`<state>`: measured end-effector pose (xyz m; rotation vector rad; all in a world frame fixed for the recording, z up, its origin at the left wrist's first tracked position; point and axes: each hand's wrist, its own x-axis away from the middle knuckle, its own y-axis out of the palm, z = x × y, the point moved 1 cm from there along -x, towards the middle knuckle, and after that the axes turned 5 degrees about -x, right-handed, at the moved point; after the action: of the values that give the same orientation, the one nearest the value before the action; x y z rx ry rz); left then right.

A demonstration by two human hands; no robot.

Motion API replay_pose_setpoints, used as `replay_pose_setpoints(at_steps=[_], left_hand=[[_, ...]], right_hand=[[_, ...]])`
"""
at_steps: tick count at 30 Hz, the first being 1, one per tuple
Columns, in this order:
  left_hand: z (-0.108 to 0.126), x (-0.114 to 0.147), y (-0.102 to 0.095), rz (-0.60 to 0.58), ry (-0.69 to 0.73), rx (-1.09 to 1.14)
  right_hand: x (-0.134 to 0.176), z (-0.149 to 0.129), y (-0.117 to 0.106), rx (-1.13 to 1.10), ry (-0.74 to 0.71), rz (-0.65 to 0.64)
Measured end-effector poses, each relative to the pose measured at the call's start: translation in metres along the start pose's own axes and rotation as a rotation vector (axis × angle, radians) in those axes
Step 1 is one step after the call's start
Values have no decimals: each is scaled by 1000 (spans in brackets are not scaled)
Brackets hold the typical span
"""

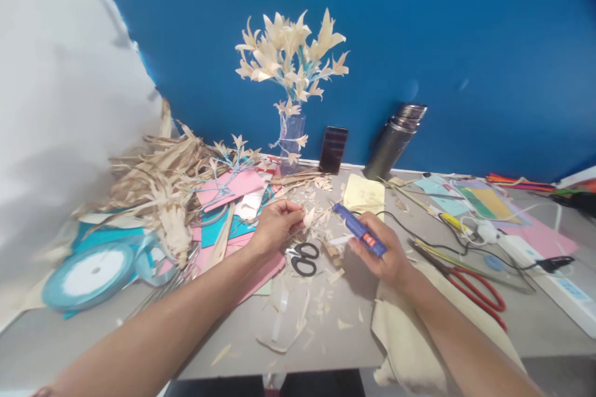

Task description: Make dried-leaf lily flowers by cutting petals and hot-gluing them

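Observation:
My right hand (384, 251) is wrapped round a blue hot glue gun (356, 229), whose nozzle end points up and left. A white glue stick (339, 240) shows close beside that hand. My left hand (279, 224) is closed in a pinch on a small pale husk piece (308, 218), just left of the glue gun's tip. The fingers partly hide the piece. Black-handled scissors (303, 259) lie below and between both hands. Behind them stands a clear vase (292, 136) with pale husk flowers (291, 49) on blue stems.
Dried husks (158, 180) and a light-blue ribbon roll (88, 276) lie left. A phone (333, 149) and a tilted flask (393, 144) lean on the blue wall. Right are red-handled shears (475, 288), a power strip (549, 279), cords and a beige cloth (410, 335).

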<state>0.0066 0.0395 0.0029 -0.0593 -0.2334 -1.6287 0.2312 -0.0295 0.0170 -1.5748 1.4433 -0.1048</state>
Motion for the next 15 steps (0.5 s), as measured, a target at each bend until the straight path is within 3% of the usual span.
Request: replay_pose_setpoints(at_steps=[3, 6, 10, 15], left_hand=[[3, 3, 1, -59, 46, -140], [3, 5, 1, -89, 80, -206], [2, 1, 0, -54, 85, -187], [-1, -3, 2, 21, -27, 37]], right_hand=[[-2, 6, -5, -7, 30, 85], [-6, 10, -11, 113, 30, 92], [-9, 3, -25, 224, 4, 17], [0, -8, -22, 130, -80, -103]])
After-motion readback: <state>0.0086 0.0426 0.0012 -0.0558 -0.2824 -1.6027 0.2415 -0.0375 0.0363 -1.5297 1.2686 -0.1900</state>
